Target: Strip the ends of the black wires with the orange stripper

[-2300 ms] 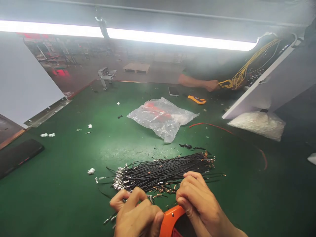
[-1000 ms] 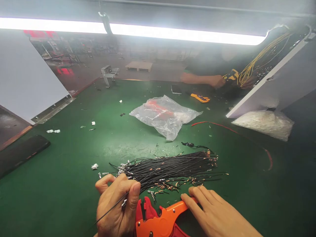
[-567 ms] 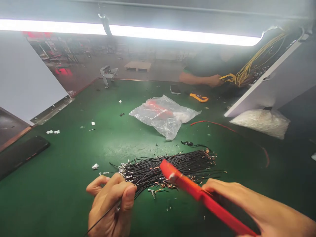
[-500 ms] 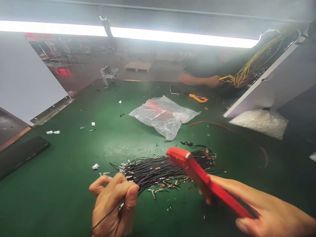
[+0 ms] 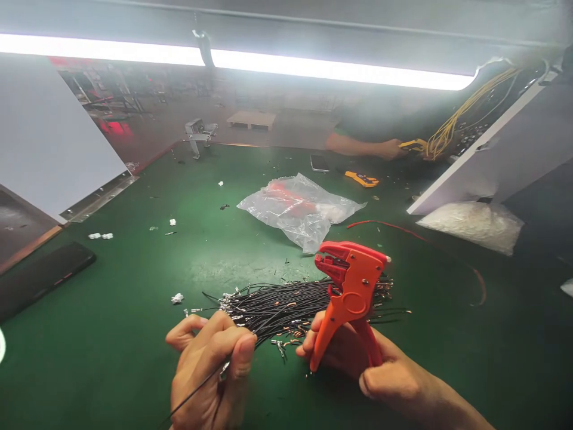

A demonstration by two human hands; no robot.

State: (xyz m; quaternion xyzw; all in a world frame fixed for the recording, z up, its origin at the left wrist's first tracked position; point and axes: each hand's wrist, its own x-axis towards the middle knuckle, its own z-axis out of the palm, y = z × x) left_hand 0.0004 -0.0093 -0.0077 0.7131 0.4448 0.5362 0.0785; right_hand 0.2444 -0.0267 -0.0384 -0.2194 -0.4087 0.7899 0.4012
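Pinched between thumb and forefinger of my left hand point(image 5: 212, 373) is a thin black wire point(image 5: 192, 395), which runs down toward the bottom edge. My right hand point(image 5: 380, 364) grips the handles of a red and orange wire stripper point(image 5: 353, 292), held upright with its jaws facing left. No wire shows between those jaws. Behind both hands lies a bundle of black wires point(image 5: 273, 304) with metal terminals at the left end; the stripper hides part of its right side. Copper bits and loose terminals point(image 5: 280, 347) lie in front of the bundle.
A clear plastic bag point(image 5: 299, 209) rests beyond the bundle. Farther back are a phone point(image 5: 319, 163), a yellow tool point(image 5: 362, 178) and another person's hand point(image 5: 389, 148). A white bag point(image 5: 472, 224) sits at right, a black case point(image 5: 49, 278) at left.
The stripper has swung round from a slanted, edge-on position to upright, showing its flat side. My right hand has moved left with it. My left hand still pinches the wire.
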